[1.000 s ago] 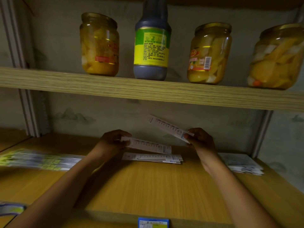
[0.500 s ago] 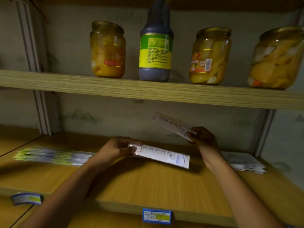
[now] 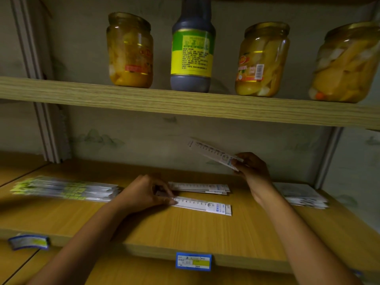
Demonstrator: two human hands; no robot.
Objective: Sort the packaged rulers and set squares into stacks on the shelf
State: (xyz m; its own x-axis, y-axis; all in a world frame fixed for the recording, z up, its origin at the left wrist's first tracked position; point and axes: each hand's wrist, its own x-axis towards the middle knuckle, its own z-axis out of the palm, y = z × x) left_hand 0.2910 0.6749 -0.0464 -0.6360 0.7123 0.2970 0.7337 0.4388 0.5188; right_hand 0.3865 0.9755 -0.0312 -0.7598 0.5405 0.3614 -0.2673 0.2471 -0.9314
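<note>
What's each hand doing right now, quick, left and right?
Left hand: pinching the end of a packaged ruler lying flat on the shelf.
Right hand: holding another packaged ruler raised in the air.

White pkgd ruler (image 3: 202, 205) flat on shelf (image 3: 185, 227), front of stack (image 3: 200, 188)

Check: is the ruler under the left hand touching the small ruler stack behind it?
Apart. The head view shows bare shelf between the ruler and the small ruler stack.

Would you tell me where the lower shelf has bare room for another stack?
The front of the lower shelf is bare, below the single ruler. Behind it, the long packs, small ruler stack and right-hand stack crowd the back.
</note>
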